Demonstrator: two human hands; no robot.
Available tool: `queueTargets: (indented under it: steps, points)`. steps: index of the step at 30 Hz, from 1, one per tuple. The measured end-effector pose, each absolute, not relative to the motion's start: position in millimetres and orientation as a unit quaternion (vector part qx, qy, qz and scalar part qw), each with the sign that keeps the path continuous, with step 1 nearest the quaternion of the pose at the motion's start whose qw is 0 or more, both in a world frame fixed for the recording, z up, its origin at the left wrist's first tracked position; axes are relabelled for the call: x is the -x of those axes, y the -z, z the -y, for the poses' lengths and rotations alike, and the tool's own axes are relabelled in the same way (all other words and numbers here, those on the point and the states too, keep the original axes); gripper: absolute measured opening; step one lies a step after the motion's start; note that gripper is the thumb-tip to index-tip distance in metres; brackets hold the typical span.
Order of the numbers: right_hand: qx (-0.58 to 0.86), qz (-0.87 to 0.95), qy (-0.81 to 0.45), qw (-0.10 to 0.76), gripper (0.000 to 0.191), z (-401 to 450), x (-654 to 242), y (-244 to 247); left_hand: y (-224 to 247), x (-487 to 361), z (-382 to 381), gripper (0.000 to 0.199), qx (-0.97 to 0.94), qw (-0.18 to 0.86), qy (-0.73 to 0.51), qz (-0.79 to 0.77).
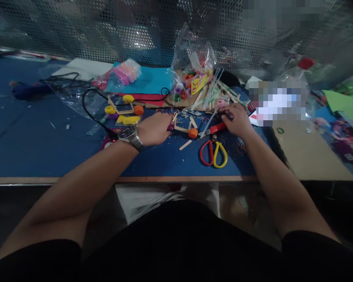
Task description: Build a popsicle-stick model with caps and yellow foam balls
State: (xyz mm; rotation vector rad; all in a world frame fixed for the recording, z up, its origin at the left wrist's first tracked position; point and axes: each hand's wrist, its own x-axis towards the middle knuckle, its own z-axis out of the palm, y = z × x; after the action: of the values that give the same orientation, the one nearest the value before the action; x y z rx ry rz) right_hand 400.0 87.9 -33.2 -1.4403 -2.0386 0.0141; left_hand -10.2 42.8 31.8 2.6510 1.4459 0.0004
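My left hand (155,128), with a watch on its wrist, has its fingers closed at a purple bottle cap on one end of a small frame of craft sticks (181,129). An orange bottle cap (193,133) sits at the frame's other end. My right hand (237,120) is curled over a dark object, partly hidden by its fingers. Beside its thumb lies a red-handled utility knife (218,128), blade pointing left. Below are scissors (214,152) with one red and one yellow handle. One loose craft stick (185,145) rests nearby.
Another stick frame with bottle caps (139,110) stands left, near a black cable (84,102). Behind are a clear bag of bottle caps (191,80), blue paper (155,80) and a pile of sticks (207,96). Cardboard (308,152) lies right.
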Motion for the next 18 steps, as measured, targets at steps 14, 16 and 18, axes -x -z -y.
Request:
queueTargets:
  steps: [14, 16, 18]
  points:
    - [0.54, 0.779, 0.012, 0.319, 0.028, -83.5, -382.5, 14.2, -32.1, 14.2, -47.5, 0.041, -0.882, 0.051, -0.001, -0.468]
    - [0.522, 0.785, 0.028, 0.334, 0.027, -70.7, -376.9, -0.5, -33.5, 15.2, -47.1, 0.04, -0.882, 0.051, -0.005, -0.468]
    - [0.502, 0.788, 0.035, 0.356, 0.03, -49.1, -372.8, -17.5, -34.7, 15.4, -45.7, 0.041, -0.88, 0.054, -0.008, -0.471]
